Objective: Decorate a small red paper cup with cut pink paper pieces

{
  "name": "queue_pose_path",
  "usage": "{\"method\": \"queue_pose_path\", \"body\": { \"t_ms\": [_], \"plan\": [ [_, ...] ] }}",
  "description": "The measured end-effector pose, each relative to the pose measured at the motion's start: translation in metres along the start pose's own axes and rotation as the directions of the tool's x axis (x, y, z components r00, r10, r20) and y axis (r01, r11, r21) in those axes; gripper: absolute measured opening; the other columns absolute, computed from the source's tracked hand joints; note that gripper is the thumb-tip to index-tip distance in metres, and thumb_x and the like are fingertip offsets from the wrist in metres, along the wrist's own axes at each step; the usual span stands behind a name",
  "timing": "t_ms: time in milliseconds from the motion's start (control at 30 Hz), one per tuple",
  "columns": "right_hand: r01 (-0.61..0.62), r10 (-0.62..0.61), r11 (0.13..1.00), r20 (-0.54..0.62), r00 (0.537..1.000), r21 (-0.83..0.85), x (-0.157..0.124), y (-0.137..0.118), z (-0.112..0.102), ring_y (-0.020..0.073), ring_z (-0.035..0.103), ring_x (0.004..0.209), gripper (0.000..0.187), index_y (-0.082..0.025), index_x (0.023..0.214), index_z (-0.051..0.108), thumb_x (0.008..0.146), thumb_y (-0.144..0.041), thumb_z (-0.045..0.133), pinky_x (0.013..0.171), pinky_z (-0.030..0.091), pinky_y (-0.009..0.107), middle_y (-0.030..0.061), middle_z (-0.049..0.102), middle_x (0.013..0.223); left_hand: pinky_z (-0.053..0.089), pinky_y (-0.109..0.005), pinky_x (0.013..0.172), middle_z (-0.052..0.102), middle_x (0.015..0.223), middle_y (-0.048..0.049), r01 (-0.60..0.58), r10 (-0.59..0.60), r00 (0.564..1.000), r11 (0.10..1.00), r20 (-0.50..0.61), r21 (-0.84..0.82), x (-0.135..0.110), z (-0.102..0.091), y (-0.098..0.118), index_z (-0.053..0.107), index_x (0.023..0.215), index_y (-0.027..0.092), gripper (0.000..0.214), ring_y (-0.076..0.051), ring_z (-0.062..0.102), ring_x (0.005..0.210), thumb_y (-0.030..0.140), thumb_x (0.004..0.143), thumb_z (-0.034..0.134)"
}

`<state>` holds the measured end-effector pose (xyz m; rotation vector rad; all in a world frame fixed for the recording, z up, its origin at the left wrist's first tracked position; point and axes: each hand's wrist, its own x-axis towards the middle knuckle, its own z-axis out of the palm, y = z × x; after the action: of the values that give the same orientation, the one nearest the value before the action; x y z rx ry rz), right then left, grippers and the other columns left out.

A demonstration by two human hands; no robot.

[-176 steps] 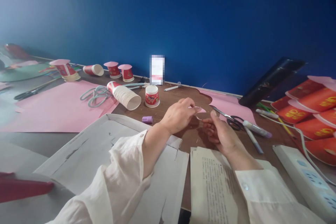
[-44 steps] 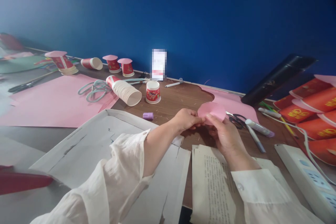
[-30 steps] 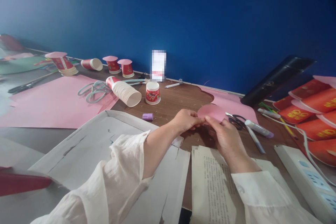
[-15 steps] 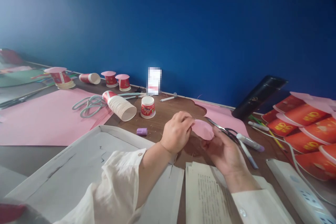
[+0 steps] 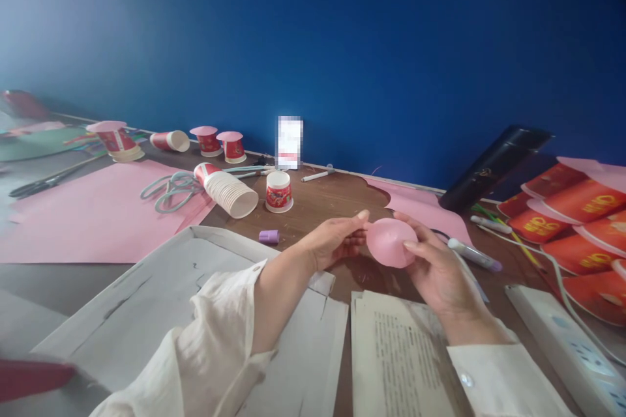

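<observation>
Right hand (image 5: 447, 287) pinches a pink paper disc (image 5: 388, 243) at its right edge, thumb pressed on the near face and fingers behind. At the opposite edge is the left hand (image 5: 337, 240), its thumb raised and its fingers loosely curled; the contact is too blurred to tell whether it grips the paper or only touches it.

Holding thin paper like this well probably calls for a light pinch close to the edge, as a firmer squeeze could crease it. The left fingertips would do best to steady their side without pulling, so the curve stays even.

The disc is held between the hands, over the brown tabletop (image 5: 332, 199). It looks roundish and plain, slightly bowed, with a paler sheen across the middle.

Near the right hand lies a glue tube (image 5: 472, 254), and beyond it a larger pink sheet (image 5: 428, 208). Printed pages (image 5: 396, 352) lie nearer the wearer. Farther left are a purple cap (image 5: 268, 236) and an upside-down red cup (image 5: 279, 194).
</observation>
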<state>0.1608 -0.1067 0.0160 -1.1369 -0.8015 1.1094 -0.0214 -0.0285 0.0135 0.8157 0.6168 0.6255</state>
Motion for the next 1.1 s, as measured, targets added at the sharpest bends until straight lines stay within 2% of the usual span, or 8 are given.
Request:
{"method": "queue_pose_path", "body": {
  "t_ms": [133,233,367,567,800,933,1100],
  "plan": [
    [-0.033,0.033,0.999,0.049,0.998,0.011,-0.001,0.000,-0.002,0.0229,0.064,0.104,0.046,-0.028,0.115,0.073,0.069,-0.026,0.076,0.087,0.049,0.033,0.0015,0.072,0.113,0.042,-0.022,0.065,0.065,0.078,-0.0011,0.081,-0.085,0.991,0.996,0.105,0.042,-0.004,-0.001,0.000,0.071,0.084,0.013,0.043,-0.008,0.058,0.071,0.038,0.058,0.094],
    [-0.062,0.061,0.998,0.050,0.997,0.020,0.000,0.002,-0.003,0.0220,0.065,0.099,0.044,-0.029,0.113,0.074,0.070,-0.027,0.076,0.086,0.049,0.033,0.0010,0.073,0.106,0.039,-0.022,0.063,0.062,0.069,0.0013,0.098,-0.107,0.989,0.991,0.098,0.093,-0.004,-0.001,0.001,0.069,0.076,0.013,0.040,-0.007,0.053,0.064,0.032,0.053,0.096],
    [-0.064,0.062,0.997,0.062,0.996,0.039,0.001,0.002,-0.001,0.0235,0.065,0.100,0.038,-0.029,0.111,0.074,0.073,-0.029,0.073,0.089,0.049,0.037,0.0016,0.074,0.105,0.037,-0.023,0.061,0.061,0.066,0.0014,0.074,-0.079,0.995,0.994,0.059,0.083,-0.004,0.001,0.001,0.068,0.073,0.013,0.042,-0.007,0.051,0.061,0.033,0.050,0.097],
    [-0.039,0.040,0.999,0.113,0.993,-0.013,-0.001,-0.001,0.008,0.0255,0.065,0.098,0.036,-0.030,0.108,0.074,0.072,-0.030,0.072,0.076,0.050,0.036,0.0022,0.074,0.108,0.035,-0.021,0.057,0.059,0.070,0.0014,-0.002,0.002,1.000,1.000,0.006,-0.007,0.000,-0.001,-0.003,0.069,0.076,0.012,0.040,-0.005,0.046,0.059,0.034,0.055,0.095],
    [-0.040,0.041,0.999,0.124,0.991,-0.009,0.003,0.008,0.007,0.0239,0.065,0.095,0.029,-0.028,0.100,0.075,0.072,-0.033,0.078,0.074,0.051,0.036,0.0036,0.074,0.105,0.031,-0.017,0.052,0.055,0.066,0.0041,-0.036,0.036,0.999,0.991,-0.002,-0.129,0.000,0.001,-0.003,0.069,0.078,0.012,0.033,-0.002,0.042,0.056,0.027,0.060,0.093],
    [-0.032,0.035,0.999,0.163,0.986,-0.021,0.002,0.011,0.009,0.0219,0.065,0.095,0.031,-0.027,0.104,0.074,0.074,-0.033,0.080,0.073,0.051,0.033,0.0043,0.073,0.109,0.032,-0.017,0.053,0.060,0.071,0.0019,-0.030,0.030,1.000,0.993,0.005,-0.117,-0.001,0.002,-0.003,0.071,0.082,0.012,0.030,-0.002,0.044,0.056,0.026,0.065,0.090],
    [-0.019,0.022,1.000,0.143,0.989,-0.023,0.001,0.010,0.018,0.0220,0.066,0.100,0.037,-0.026,0.109,0.072,0.074,-0.033,0.082,0.075,0.053,0.032,0.0049,0.072,0.117,0.035,-0.019,0.057,0.061,0.071,0.0018,-0.017,0.019,1.000,0.995,0.016,-0.101,0.000,0.002,-0.006,0.069,0.085,0.014,0.028,-0.003,0.048,0.057,0.021,0.066,0.088]
  ]
}}
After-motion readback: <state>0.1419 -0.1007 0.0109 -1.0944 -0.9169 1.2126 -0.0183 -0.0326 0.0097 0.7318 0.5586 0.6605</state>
